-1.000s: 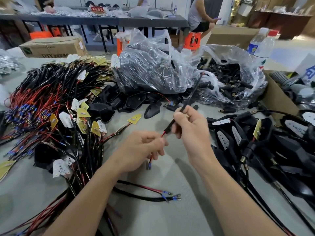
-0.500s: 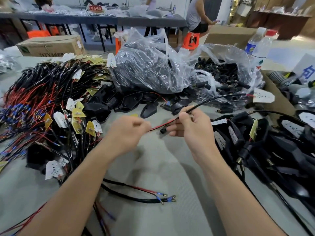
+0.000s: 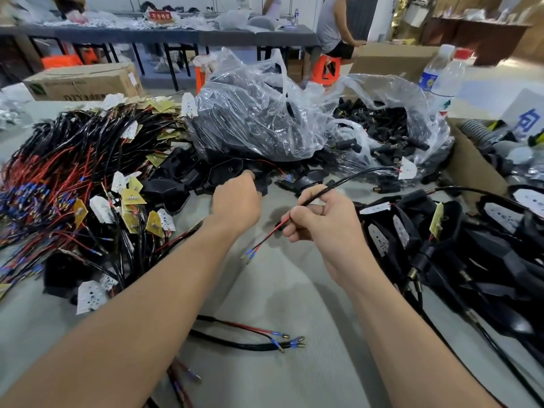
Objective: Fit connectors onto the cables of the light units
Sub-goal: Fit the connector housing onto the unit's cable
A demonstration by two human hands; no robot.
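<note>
- Nearest to me, a loose cable (image 3: 235, 344) lies on the grey table (image 3: 294, 290). Its red and black leads end in blue-sleeved terminals, and it lies as it did 0.5 s ago.
- My right hand (image 3: 326, 225) has its fingers curled around the cable (image 3: 347, 179), holding it where the black sheath ends. The hold is as before, but the hand now sits lower and closer to me.
- 0.5 s ago my left hand pinched the red lead beside my right hand. It has let go, and the 2 leads (image 3: 250, 254) now hang free below my right fist, pointing down-left above the table.
- The cable is a thin black sheath splitting into 1 red and 1 black lead, each tipped with a blue sleeve and a small metal terminal. Its far end arcs up to the right to a white board (image 3: 407, 169) in front of the open bag.
- My left hand (image 3: 235, 203) has moved forward to the heap of black housings (image 3: 226, 169). Its fingers are hidden behind the back of the hand, so I cannot tell whether they grip or merely rest.
- To my left lies a pile of cables (image 3: 59, 172) with white and yellow boards. To my right lie black light units (image 3: 471, 245).
- Farther off sit 2 clear plastic bags: a bundled bag (image 3: 256, 122) and an open bag (image 3: 426, 119) holding black connectors (image 3: 388, 131).
- Beyond them stand 2 bottles (image 3: 444, 81) and a cardboard box (image 3: 85, 83).
</note>
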